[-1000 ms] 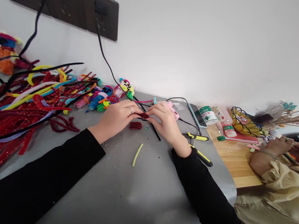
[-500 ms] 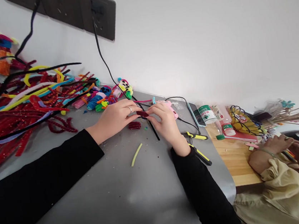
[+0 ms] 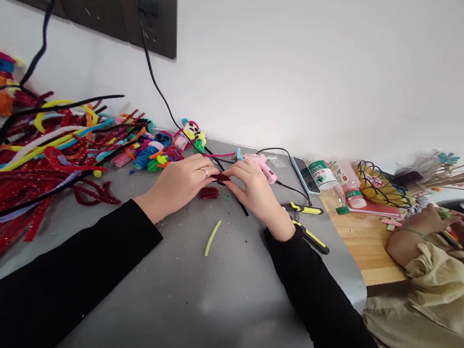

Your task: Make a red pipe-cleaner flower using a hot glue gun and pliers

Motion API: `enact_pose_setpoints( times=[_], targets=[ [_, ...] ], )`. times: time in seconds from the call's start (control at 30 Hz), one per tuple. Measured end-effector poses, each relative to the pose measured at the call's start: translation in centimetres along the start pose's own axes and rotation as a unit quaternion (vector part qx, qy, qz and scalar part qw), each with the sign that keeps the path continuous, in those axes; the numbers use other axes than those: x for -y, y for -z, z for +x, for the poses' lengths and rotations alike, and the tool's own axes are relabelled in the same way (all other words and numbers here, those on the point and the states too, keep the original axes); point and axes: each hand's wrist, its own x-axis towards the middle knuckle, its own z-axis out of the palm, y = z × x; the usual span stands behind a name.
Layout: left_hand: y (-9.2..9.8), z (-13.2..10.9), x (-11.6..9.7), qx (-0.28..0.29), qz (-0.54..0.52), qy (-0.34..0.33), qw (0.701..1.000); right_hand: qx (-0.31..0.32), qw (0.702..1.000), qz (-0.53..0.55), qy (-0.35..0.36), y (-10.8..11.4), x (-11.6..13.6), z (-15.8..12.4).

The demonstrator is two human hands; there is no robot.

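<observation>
We hold our 2 hands close together over the gray table (image 3: pixel 181 314). Our left hand (image 3: pixel 183 184) and our right hand (image 3: pixel 255 192) both pinch 1 dark red fuzzy piece (image 3: pixel 220 177), just above the table between them. The fingertips (image 3: pixel 213 171) are squeezed tight on it, and the other fingers curl in. A red coil (image 3: pixel 209 193) lies right under the hands. A yellow-green bit (image 3: pixel 213 238) lies near. A pink glue gun (image 3: pixel 265 168) sits just behind the right hand.
</observation>
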Motion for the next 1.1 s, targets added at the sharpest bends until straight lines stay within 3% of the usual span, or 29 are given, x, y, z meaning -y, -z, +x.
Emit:
enact_pose_setpoints(
  times=[0.5,1.1],
  targets=[
    [0.26,0.08,-0.14,0.024,0.039,0.053,0.998,-0.008,1.000,-0.003,-0.008,-0.09,-0.08,0.04],
    [0.07,-0.08,-0.18,0.027,0.049,0.044,0.997,-0.024,0.999,0.013,-0.018,-0.30,-0.05,0.08]
  ],
)
